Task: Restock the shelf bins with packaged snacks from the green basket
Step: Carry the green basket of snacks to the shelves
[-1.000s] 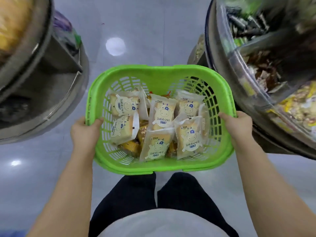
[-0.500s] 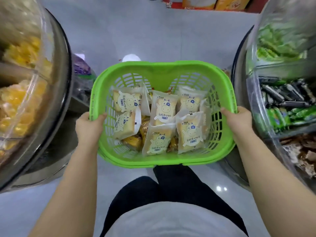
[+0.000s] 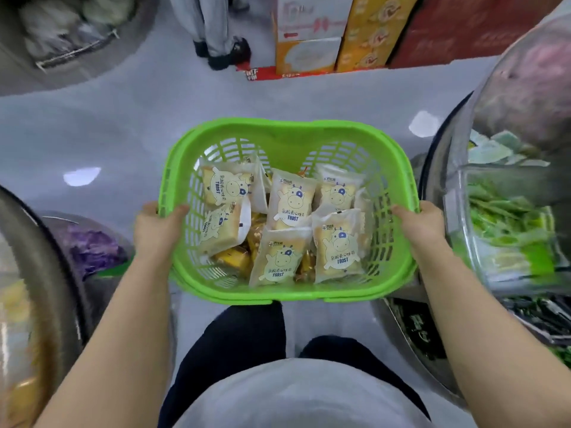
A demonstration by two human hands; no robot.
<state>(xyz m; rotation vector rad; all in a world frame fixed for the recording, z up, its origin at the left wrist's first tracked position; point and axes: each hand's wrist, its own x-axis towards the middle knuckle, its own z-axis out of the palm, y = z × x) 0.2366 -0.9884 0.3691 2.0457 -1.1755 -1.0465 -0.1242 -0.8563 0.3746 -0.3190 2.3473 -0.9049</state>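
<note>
Head view looks down at the green basket [image 3: 287, 140] that we carry in front of our body, above the grey floor [image 3: 108, 134]. Our left hand [image 3: 154, 230] is closed around the basket's left rim, thumb hooked inside the lattice wall, and our right hand [image 3: 423, 227] is closed around the right rim in the same way. Neither hand touches a snack.

Inside the basket lie several toast packets [image 3: 292, 200], white wrappers printed with a cartoon cow and the word TOAST. Two sit at the left, one overlapping the other; one stands in the middle toward the far wall; one lies at the far right; two more lie side by side along the near wall. Beneath them we see smaller orange-wrapped snacks [image 3: 231, 259], partly hidden.

To the right, just beside the basket, stands a round display with clear shelf bins [image 3: 506, 230] holding green-wrapped items, and lower down dark packets, blurred. To the left, a second round display [image 3: 40, 273] shows yellow goods near us and purple packets [image 3: 89, 248] lower down. Far ahead, stacked cartons [image 3: 309, 35] in white, orange and red stand on the floor, and beside them to the left are the legs of another person [image 3: 216, 32].
</note>
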